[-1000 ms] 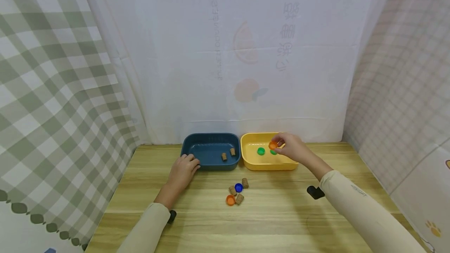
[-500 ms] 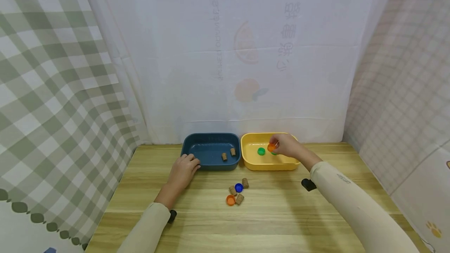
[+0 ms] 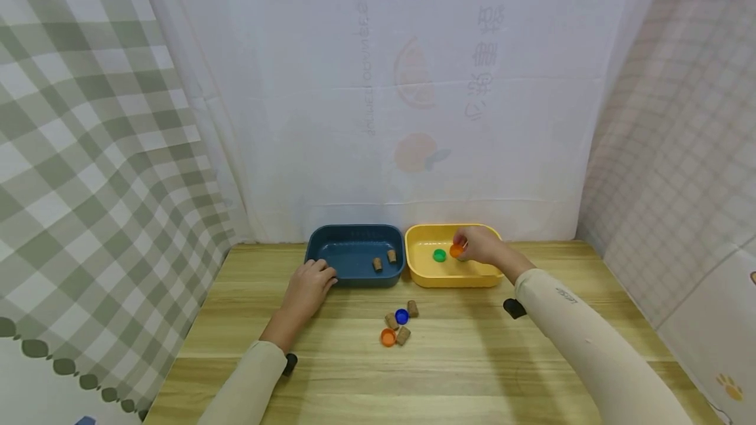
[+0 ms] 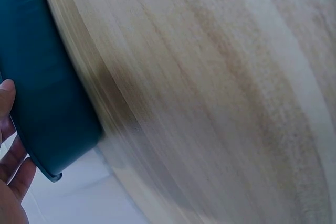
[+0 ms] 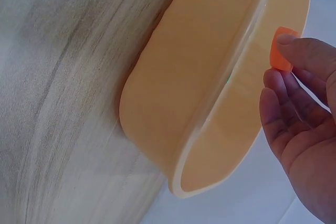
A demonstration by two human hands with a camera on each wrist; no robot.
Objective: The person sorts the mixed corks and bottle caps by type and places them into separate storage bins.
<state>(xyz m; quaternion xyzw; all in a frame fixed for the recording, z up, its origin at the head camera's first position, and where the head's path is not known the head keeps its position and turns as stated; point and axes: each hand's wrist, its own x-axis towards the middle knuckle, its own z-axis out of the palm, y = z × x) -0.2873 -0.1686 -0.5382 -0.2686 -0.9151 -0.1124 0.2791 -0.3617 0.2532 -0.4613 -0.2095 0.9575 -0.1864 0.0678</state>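
My right hand (image 3: 483,246) pinches an orange bottle cap (image 3: 457,251) over the yellow bin (image 3: 451,282). In the right wrist view the orange cap sits between thumb and fingertips, at the bin's open side. A green cap (image 3: 440,255) lies in the yellow bin to the left of the hand. At the front left corner of the dark blue bin (image 3: 363,282), my left hand (image 3: 310,286) grips the rim; the left wrist view shows its thumb and fingers at that edge. Two corks, one (image 3: 377,265) nearer and one (image 3: 392,256) behind, are in the blue bin.
On the wooden table (image 3: 472,372) in front of the bins lie several corks (image 3: 403,335), a blue cap (image 3: 401,316) and another orange cap (image 3: 388,338). The bins stand side by side against a white curtain (image 3: 331,149). A checked cloth (image 3: 106,149) hangs at the left.
My right hand has moved slightly left and down into the yellow bin with the orange cap. The second green cap there has gone out of sight. My left hand has stayed put.
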